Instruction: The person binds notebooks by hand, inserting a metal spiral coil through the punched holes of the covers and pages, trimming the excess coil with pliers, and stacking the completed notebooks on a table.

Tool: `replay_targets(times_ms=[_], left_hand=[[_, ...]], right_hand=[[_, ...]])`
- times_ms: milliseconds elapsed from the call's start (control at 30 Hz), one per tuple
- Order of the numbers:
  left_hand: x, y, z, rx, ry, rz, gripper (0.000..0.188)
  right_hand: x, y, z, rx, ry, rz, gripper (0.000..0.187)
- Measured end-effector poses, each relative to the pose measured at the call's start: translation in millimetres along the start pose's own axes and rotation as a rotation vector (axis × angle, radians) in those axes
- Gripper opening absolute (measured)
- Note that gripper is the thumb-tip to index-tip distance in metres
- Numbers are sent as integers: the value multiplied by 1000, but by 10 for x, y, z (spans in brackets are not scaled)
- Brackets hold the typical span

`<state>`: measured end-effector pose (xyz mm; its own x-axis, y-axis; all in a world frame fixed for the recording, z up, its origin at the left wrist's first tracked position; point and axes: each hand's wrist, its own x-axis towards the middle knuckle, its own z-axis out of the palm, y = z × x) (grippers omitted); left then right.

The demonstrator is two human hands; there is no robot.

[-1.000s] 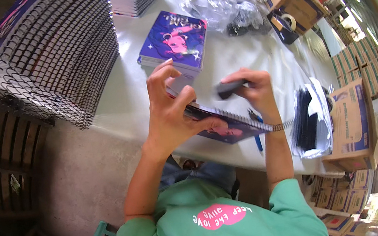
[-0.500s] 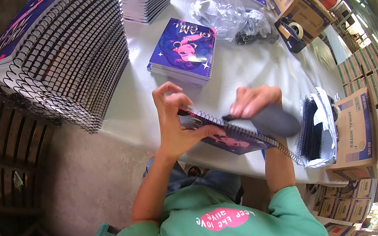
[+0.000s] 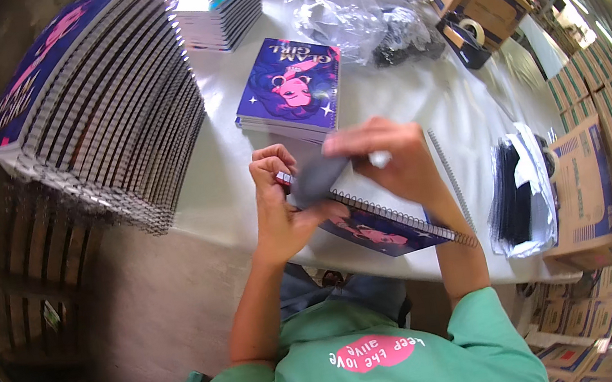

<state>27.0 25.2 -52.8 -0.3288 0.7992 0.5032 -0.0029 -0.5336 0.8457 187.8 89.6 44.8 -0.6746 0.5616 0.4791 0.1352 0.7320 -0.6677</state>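
Note:
My left hand [image 3: 278, 215] grips a purple notebook [image 3: 384, 235] with a pink-figured cover, fingers behind it and thumb on the front. A dark spiral coil [image 3: 397, 217] runs along the notebook's upper edge, and a short tail of it sticks out past the right end. Above that edge my right hand [image 3: 387, 151] is closed on a dark grey, rounded tool [image 3: 317, 177], smeared by motion; its exact kind cannot be told. The tool covers the notebook's left end near my left thumb. A small pile of matching notebooks [image 3: 291, 90] lies just beyond my hands.
Tall stacks of spiral notebooks [image 3: 108, 86] stand at the left edge of the white table [image 3: 244, 200]. A loose coil [image 3: 450, 177] lies right of my hand, near a bag of black coils [image 3: 512, 196] and a cardboard box [image 3: 584, 197]. Clear plastic [image 3: 335, 16] and a tape dispenser [image 3: 465, 41] sit further back.
My right hand has swung left with the grey tool, from the notebook's middle to its left end. Less of the coil sticks out at the right end. My left hand keeps its hold.

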Motion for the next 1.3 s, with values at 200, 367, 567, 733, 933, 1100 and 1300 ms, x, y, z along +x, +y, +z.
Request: replay_targets(times_ms=[200,367,567,733,933,1100,1300], left_hand=[[-74,235,-52,-184,93,-246,18],[-86,387,-65,-153,293,-89,23],[-155,558,147,343,300,232,30],[-186,538,216,476,263,435,32],[-176,627,301,485,231,578,27],[-213,620,351,507,197,614,33],[-260,548,379,566,205,742,37]], right_hand=[[-747,512,-319,-627,54,355,61],[-1856,176,-171,-886,-2,741,60],[-2124,117,185,-890,170,823,56],[-1463,-550,291,-27,558,513,55],[-978,-1064,199,-421,310,241,60],[-989,-1105,162,-510,297,265,60],[-1141,-1113,171,-57,149,483,44]])
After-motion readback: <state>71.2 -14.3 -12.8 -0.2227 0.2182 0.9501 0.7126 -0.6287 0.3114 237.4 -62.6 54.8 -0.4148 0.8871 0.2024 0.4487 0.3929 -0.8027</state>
